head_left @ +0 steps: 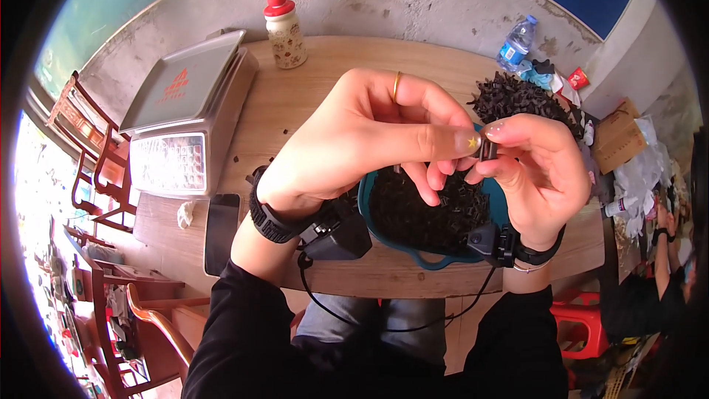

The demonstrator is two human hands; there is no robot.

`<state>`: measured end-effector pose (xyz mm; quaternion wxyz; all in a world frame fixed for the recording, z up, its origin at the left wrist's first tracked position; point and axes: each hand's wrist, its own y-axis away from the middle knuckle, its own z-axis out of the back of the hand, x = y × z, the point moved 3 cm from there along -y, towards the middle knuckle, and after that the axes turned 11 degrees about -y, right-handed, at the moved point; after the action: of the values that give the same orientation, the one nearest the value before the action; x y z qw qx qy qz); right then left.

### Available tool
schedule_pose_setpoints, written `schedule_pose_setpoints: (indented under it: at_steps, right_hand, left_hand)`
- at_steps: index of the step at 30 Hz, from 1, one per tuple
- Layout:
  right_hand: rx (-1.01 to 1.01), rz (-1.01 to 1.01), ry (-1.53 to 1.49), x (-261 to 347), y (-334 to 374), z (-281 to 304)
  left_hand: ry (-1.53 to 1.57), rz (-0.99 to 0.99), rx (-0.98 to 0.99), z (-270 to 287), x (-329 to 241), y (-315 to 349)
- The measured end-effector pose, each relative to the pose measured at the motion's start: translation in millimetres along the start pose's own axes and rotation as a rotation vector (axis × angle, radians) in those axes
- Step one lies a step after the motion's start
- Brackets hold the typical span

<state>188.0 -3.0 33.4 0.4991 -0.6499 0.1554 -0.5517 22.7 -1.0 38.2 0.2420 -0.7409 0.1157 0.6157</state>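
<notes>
My left hand and my right hand meet above a teal basin. A small dark brown or black piece is pinched between the thumb and fingers of both hands; its exact kind cannot be made out. My left hand wears a gold ring, and its thumbnail carries a yellow star. Many similar small dark pieces lie in the basin below, partly hidden by my fingers. A heap of dark pieces rests on the table behind my right hand.
A scale stands at the left, with a black phone near it. A red-capped bottle and a water bottle stand toward the wall. At right are a cardboard box, a red stool and another person.
</notes>
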Motion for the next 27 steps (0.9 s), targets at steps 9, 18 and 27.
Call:
schedule_pose_setpoints:
  at_steps: [9, 18, 27]
  right_hand:
    - [-0.028, -0.016, 0.044, -3, -2, -4]
    - [-0.081, -0.297, -0.151, -8, -4, -3]
    - [-0.109, -0.37, -0.113, -7, -3, -6]
  left_hand:
    - [0.059, -0.147, 0.099, 1, 10, -12]
    - [-0.644, -0.8, -0.129, 10, -1, -10]
    - [-0.585, -0.745, -0.086, 11, 0, -10]
